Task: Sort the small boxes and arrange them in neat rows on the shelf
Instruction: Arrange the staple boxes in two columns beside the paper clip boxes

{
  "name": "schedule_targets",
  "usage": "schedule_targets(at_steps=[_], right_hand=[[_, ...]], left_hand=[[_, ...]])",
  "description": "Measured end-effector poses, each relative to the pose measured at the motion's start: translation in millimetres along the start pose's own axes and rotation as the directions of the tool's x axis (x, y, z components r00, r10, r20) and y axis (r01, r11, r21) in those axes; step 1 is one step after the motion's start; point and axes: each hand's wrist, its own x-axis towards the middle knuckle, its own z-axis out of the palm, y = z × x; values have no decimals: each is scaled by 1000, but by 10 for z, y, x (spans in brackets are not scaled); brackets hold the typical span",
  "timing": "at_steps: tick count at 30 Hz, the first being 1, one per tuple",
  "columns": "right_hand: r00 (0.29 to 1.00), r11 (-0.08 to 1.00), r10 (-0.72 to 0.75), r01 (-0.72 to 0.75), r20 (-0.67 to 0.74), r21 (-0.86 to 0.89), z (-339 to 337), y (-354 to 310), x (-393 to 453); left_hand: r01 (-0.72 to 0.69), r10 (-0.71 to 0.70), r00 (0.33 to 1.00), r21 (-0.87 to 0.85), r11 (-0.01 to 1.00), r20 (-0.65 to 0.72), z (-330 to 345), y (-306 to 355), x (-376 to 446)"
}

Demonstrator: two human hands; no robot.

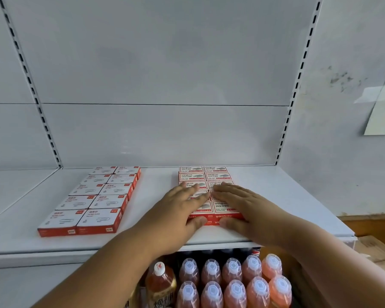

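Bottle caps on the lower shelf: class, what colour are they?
White, on orange bottles; the bottle caps show clearly in the head view.

Open lane on shelf (pixel 158 196) between paper-clip boxes (pixel 93 201) and staple boxes (pixel 203 174) (both blocks tight).

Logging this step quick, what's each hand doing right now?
Left hand: open, flat on the staple boxes.
Right hand: open, flat on the same boxes.

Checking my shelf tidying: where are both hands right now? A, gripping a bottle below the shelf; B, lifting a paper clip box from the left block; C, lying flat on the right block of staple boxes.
C: the left hand and right hand lie flat, fingers straight, on the staple boxes.
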Motion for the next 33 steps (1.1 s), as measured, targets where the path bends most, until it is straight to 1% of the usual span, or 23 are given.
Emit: schedule_targets(at_steps=[8, 11, 13, 14, 16, 17, 18, 20, 22, 27, 33], right_hand=[[999, 994, 51, -50, -9, 94, -18, -24, 21], [997, 989, 74, -70, -26, 131, -29, -49, 5], [992, 982, 89, -72, -89, 173, -34, -64, -38], [983, 979, 109, -81, -146, 186, -39, -61, -69], [949, 980, 166, -128, -267, 154, -55, -24, -145], [933, 979, 189, -156, -306, 130, -72, -7, -182], [927, 977, 209, -183, -312, 110, -83, 9, -210], [942, 973, 230, -217, -245, 78, -89, 5, -246], [952, 969, 245, -231, -186, 92, -68, -6, -259], [952, 955, 267, -240, -149, 176, -56, -17, -251], [940, 938, 303, -265, -156, 221, -38, -36, -220]], left_hand=[[15, -15, 1000, -42, 999, -10, 9, -12, 45], [13, -15, 1000, -95, 995, -27, 14, -24, 24], [32, -42, 996, -141, 990, -74, -1, -17, -28], [48, -65, 990, -141, 989, -122, -14, -12, -65], [88, -104, 965, -78, 993, -242, -30, -15, -149], [110, -117, 952, -38, 993, -284, -35, -21, -185], [126, -122, 945, -8, 992, -303, -42, -19, -219], [129, -115, 945, 27, 991, -305, -39, -10, -257], [113, -102, 946, 19, 993, -306, -30, 7, -261], [91, -106, 952, -67, 994, -287, -22, 32, -230], [80, -103, 951, -89, 993, -291, -5, 12, -235]])
